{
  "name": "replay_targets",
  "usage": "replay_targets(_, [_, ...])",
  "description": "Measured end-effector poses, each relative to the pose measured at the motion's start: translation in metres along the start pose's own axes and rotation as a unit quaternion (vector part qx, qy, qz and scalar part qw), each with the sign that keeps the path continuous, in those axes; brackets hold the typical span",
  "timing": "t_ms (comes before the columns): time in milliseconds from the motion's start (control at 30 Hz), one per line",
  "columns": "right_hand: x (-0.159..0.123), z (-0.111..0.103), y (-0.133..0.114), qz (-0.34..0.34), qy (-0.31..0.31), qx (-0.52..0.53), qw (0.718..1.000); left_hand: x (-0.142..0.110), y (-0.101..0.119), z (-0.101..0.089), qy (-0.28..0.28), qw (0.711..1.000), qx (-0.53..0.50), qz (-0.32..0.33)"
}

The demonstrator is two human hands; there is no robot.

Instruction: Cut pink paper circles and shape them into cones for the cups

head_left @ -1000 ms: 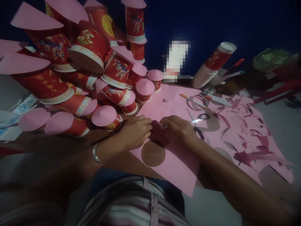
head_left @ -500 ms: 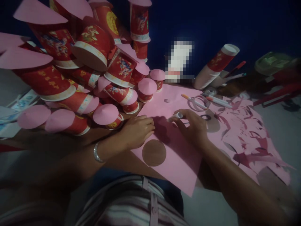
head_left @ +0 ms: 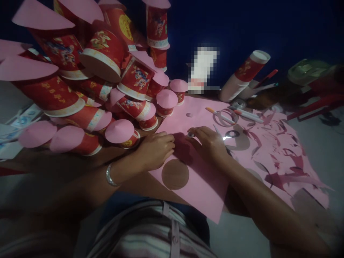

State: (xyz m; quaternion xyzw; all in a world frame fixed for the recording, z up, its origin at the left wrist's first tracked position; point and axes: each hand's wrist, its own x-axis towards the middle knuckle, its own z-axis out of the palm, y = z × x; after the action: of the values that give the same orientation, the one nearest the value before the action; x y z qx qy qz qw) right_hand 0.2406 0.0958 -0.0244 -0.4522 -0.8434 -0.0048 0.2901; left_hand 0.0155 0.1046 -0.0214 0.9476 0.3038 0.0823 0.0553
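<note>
My left hand (head_left: 158,148), with a silver bracelet at the wrist, rests at the left edge of a large pink sheet (head_left: 206,186). Its fingers are curled downward, and whatever lies under them is hidden. My right hand (head_left: 211,143) is closed on a small white tube (head_left: 191,134), only its rounded end showing past the fingers. It hovers over or rests on the same sheet; I cannot tell which. A brown disc (head_left: 175,174) lies on the paper just below my hands. Beside my right hand are a dark ring (head_left: 232,134) and a shiny metal piece (head_left: 227,138).
Red paper cups with pink cone tops (head_left: 119,130) are stacked high at the left. Pink paper scraps (head_left: 285,154) cover the right side. Behind are tape rolls (head_left: 223,117), pens (head_left: 248,115) and a tall stack of cups (head_left: 244,76).
My right hand has shifted left, closer to my left hand, and the white tube has turned so mostly its end shows. The shiny metal piece is now uncovered. My left hand stays in place.
</note>
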Motion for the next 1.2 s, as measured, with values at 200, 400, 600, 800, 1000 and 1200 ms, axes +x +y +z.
replay_targets(200, [-0.006, -0.009, 0.012, 0.109, 0.094, 0.110, 0.984, -0.001, 0.000, 0.001, 0.012, 0.999, -0.029, -0.014])
replay_targets(400, [-0.009, -0.012, 0.033, 0.287, 0.148, 0.433, 0.841, -0.001, 0.000, -0.002, 0.002, 0.999, -0.039, -0.007])
replay_targets(600, [-0.011, -0.012, 0.011, 0.169, 0.049, 0.292, 0.940, -0.001, -0.001, 0.001, 0.010, 0.999, -0.038, -0.010])
replay_targets(800, [-0.012, 0.000, -0.007, 0.019, 0.011, 0.127, 0.992, 0.001, 0.000, -0.002, -0.001, 1.000, -0.010, -0.006])
replay_targets(1000, [-0.005, 0.000, -0.004, 0.022, -0.008, 0.042, 0.999, 0.000, 0.000, 0.001, -0.003, 1.000, -0.010, -0.003])
replay_targets(1200, [-0.009, -0.011, 0.011, 0.148, 0.098, 0.184, 0.967, -0.001, 0.001, 0.000, 0.004, 1.000, -0.028, -0.004])
